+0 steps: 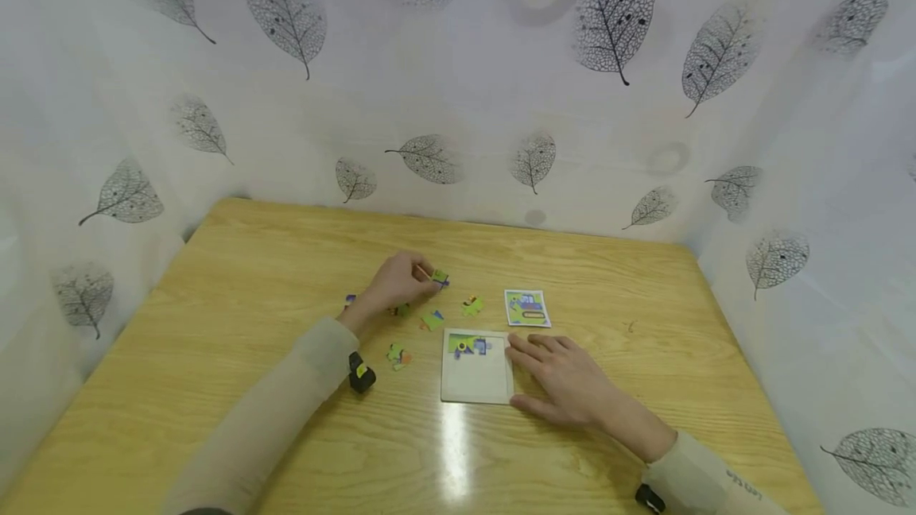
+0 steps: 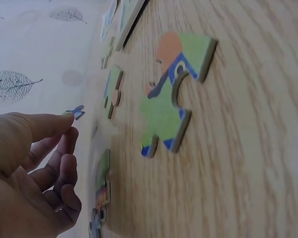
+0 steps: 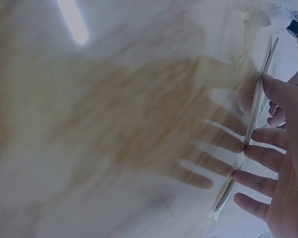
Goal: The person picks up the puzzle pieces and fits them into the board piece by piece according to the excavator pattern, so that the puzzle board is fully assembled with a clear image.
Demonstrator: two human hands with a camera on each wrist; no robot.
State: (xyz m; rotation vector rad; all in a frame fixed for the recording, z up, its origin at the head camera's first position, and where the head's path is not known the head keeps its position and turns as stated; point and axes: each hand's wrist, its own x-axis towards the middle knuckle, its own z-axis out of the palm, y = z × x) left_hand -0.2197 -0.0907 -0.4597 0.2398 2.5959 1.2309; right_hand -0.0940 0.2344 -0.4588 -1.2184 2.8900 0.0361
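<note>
My left hand [image 1: 402, 283] pinches a green and blue jigsaw puzzle piece [image 1: 440, 278] between thumb and fingertips, as the left wrist view also shows. Near its wrist lie more loose pieces: green and blue [image 1: 432, 319], green with orange [image 1: 397, 355], and green with red [image 1: 472, 306]. A white square puzzle tray [image 1: 475, 384] sits in front of me, with joined pieces [image 1: 468, 345] in its upper left corner. Along the tray's right edge rests my right hand [image 1: 565, 380], its fingers extended and spread, thumb at the lower corner.
Behind the tray, a small printed picture card [image 1: 527, 308] lies on the wooden table [image 1: 608, 284]. Other pieces [image 1: 350, 300] lie partly hidden behind the left forearm. A leaf-patterned curtain [image 1: 465, 86] surrounds the table's far edge and sides.
</note>
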